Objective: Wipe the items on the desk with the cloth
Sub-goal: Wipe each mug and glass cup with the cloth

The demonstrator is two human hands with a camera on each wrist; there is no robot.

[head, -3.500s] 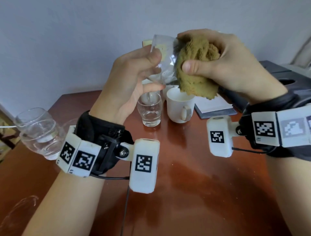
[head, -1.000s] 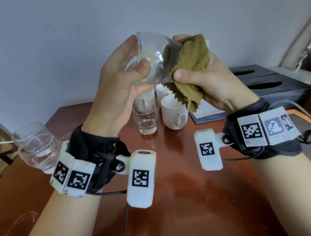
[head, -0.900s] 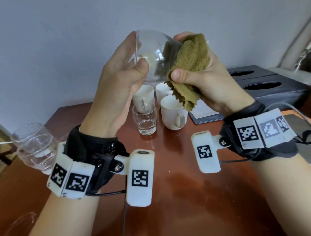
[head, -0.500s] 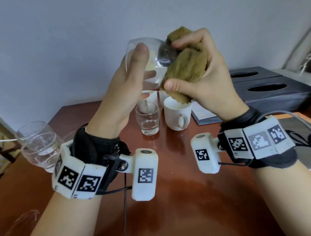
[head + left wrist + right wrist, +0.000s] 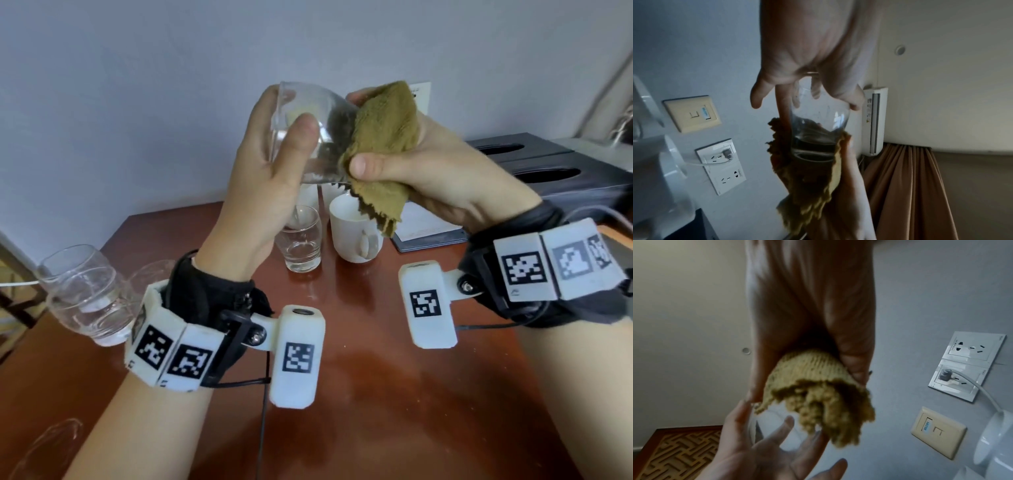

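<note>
Currently, head view: the left hand (image 5: 270, 178) grips a clear glass tumbler (image 5: 308, 133) held up off the desk (image 5: 376, 394), thumb across the near wall, fingers behind. The right hand (image 5: 428, 164) holds the olive cloth (image 5: 380, 137) bunched round the glass's end nearest it, thumb pinching the cloth from below. The tumbler lies almost on its side; its long axis runs from the left hand across to the right hand, tipped slightly down toward the right hand. Which end is the mouth I cannot tell here. Below the hands stand a small shot glass (image 5: 301, 243) and a white mug (image 5: 354, 236); out beyond the left wrist sit two more round glasses (image 5: 82, 291). Judgement: one glass is mid-wipe, and I cannot tell which of the others are done, so likely much of the task is left.

Left wrist view: fingers and thumb wrap the tumbler (image 5: 818, 123) at the end nearest the palm. The far end, thick-walled like a base, is buried in the cloth (image 5: 807, 178). The axis points straight away from the palm.

Right wrist view: the cloth (image 5: 818, 394) hangs crumpled from the curled right fingers, covering the glass (image 5: 781, 434) end. The left hand (image 5: 766, 451) cups the glass from beyond, fingers spread round it.
</note>
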